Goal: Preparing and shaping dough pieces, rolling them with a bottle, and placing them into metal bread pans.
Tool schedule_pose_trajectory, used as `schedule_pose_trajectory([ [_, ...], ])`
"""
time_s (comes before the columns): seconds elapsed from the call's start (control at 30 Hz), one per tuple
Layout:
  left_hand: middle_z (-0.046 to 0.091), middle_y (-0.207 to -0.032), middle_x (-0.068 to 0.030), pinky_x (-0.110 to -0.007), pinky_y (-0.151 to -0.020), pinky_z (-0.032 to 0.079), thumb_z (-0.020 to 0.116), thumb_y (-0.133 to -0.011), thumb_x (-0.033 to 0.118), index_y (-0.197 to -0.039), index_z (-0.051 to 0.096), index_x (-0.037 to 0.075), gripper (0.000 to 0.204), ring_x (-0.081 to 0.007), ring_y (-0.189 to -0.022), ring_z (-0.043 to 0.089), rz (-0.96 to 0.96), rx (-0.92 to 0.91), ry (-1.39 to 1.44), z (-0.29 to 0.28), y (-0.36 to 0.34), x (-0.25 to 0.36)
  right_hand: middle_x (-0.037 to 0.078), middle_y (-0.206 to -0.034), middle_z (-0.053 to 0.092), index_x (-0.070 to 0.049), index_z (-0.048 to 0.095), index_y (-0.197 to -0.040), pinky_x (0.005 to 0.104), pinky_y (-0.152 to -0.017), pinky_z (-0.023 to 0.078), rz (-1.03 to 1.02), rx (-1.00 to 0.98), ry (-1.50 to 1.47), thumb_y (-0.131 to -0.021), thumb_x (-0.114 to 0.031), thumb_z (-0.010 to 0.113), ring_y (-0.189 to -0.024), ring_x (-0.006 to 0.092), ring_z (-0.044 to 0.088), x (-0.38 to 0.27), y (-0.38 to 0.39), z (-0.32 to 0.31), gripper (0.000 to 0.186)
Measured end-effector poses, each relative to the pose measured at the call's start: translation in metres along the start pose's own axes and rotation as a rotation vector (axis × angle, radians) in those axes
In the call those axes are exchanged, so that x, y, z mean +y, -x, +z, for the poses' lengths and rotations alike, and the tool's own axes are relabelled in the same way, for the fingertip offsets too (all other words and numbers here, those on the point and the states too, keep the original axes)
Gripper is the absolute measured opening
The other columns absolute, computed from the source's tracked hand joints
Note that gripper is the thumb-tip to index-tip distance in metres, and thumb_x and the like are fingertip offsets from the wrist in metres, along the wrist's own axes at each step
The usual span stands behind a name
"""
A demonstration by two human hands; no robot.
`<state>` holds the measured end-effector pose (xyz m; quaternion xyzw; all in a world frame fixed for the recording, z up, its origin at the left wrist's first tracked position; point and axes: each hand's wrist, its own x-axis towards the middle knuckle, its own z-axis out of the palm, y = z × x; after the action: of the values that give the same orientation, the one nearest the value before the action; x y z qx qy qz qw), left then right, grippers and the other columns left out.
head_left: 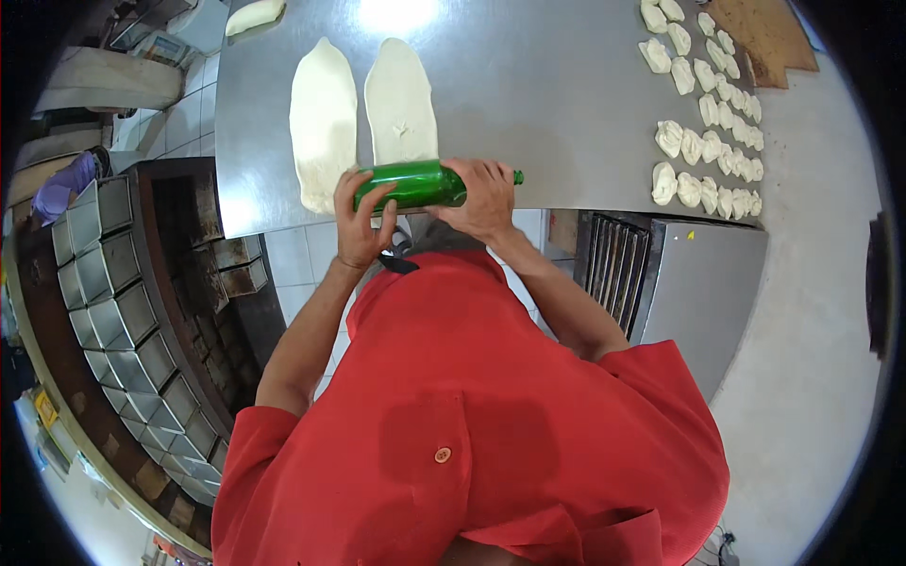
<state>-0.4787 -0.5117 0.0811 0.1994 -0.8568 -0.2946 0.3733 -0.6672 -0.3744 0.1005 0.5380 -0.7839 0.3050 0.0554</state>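
A green glass bottle [415, 184] lies sideways at the near edge of a steel table [547, 104], its neck pointing right. My left hand [360, 215] grips the bottle's base end. My right hand [483, 193] presses over its shoulder near the neck. The bottle rests on the near end of a long flattened dough strip [400, 99]. A second flattened strip [323, 118] lies just left of it, beside my left hand.
Several small folded dough pieces [706, 141] sit in rows at the table's right. A dough lump [253, 15] lies at the far left corner, a brown board [766, 38] far right. Stacked metal loaf tins [123, 321] stand on the left, a steel oven [679, 283] below right.
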Motion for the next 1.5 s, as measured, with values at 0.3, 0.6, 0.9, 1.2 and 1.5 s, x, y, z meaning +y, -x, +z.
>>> schedule_pose_trajectory([
  [0.3, 0.068, -0.115, -0.0067, -0.041, -0.099, 0.049, 0.065, -0.095, 0.017, -0.106, 0.077, 0.012, 0.018, -0.0276, -0.115, 0.061, -0.275, -0.023, -0.209, 0.051, -0.142, -0.080, 0.006, -0.087, 0.076, -0.014, 0.072, -0.112, 0.0386, -0.085, 0.048, 0.151, -0.362, 0.096, -0.081, -0.067, 0.072, -0.082, 0.0270, 0.069, 0.050, -0.161, 0.037, 0.061],
  [0.6, 0.079, -0.099, -0.0027, -0.037, -0.084, 0.052, 0.051, -0.104, 0.036, -0.092, 0.085, 0.016, 0.041, -0.0275, -0.088, 0.068, -0.446, 0.074, -0.533, 0.077, -0.294, -0.149, 0.006, -0.065, 0.067, -0.004, 0.071, -0.074, 0.0356, -0.059, 0.051, 0.800, -1.014, -0.122, -0.098, -0.082, 0.024, -0.053, 0.0243, 0.061, 0.108, -0.297, 0.080, 0.094],
  [0.9, 0.080, -0.094, -0.0020, -0.035, -0.079, 0.054, 0.053, -0.102, 0.047, -0.101, 0.084, 0.015, 0.044, -0.0232, -0.082, 0.071, -0.898, -0.396, -0.142, 0.049, -0.280, -0.148, 0.005, -0.058, 0.059, -0.005, 0.064, -0.070, 0.0346, -0.054, 0.045, 0.682, -1.205, -0.198, -0.094, -0.089, 0.021, -0.045, 0.0183, 0.051, 0.098, -0.300, 0.051, 0.097],
  [1.2, 0.073, -0.115, -0.0024, -0.035, -0.095, 0.051, 0.077, -0.080, 0.010, -0.110, 0.078, 0.014, 0.030, -0.0234, -0.106, 0.063, -0.154, -0.112, -0.020, 0.025, -0.074, -0.033, 0.004, -0.094, 0.076, -0.014, 0.072, -0.112, 0.0409, -0.080, 0.050, 0.025, -0.287, 0.084, -0.081, -0.067, 0.072, -0.080, 0.0267, 0.069, 0.039, -0.067, 0.007, 0.062],
  [1.5, 0.060, -0.135, -0.0062, -0.042, -0.102, 0.050, 0.081, -0.076, 0.011, -0.124, 0.073, 0.016, 0.049, -0.0309, -0.121, 0.055, 0.280, -0.228, -0.002, -0.012, 0.020, -0.022, 0.002, -0.111, 0.068, -0.017, 0.070, -0.119, 0.0438, -0.096, 0.043, -0.037, -0.079, 0.126, -0.070, -0.052, 0.085, -0.103, 0.0207, 0.062, 0.003, 0.033, -0.011, 0.062],
])
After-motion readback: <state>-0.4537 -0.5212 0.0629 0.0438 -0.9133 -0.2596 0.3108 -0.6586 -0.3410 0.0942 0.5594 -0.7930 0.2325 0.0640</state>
